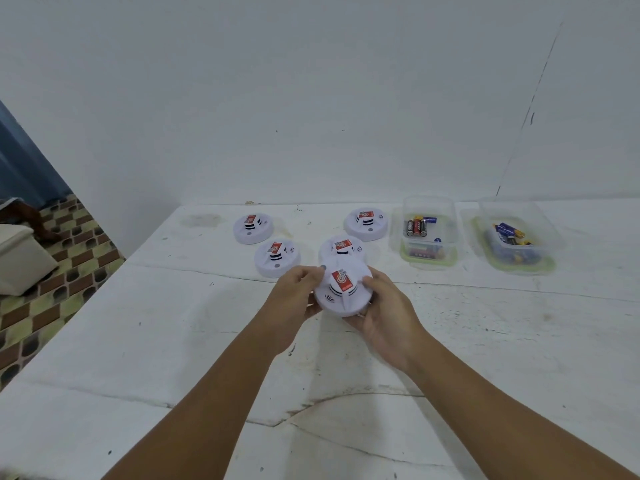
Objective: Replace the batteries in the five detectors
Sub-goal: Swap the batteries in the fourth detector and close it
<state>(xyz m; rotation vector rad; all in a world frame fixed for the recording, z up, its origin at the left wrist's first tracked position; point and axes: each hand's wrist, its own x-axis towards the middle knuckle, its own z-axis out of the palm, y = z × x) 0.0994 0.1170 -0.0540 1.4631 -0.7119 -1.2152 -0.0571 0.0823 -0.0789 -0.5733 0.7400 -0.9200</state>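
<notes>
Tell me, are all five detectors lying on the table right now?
No, four lie on the table, while the fifth detector is held up between the left hand and right hand.

sticker [341, 280] print unreadable, battery [416, 227] labels blurred

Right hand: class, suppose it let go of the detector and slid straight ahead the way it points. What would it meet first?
Probably the detector lying on the table just beyond the held detector that the right hand grips, though depth is uncertain.

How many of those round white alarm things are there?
5. One detector is held in both hands, left hand and right hand. Four lie on the table: far left, near left, middle partly hidden behind the held one, far right.
</notes>
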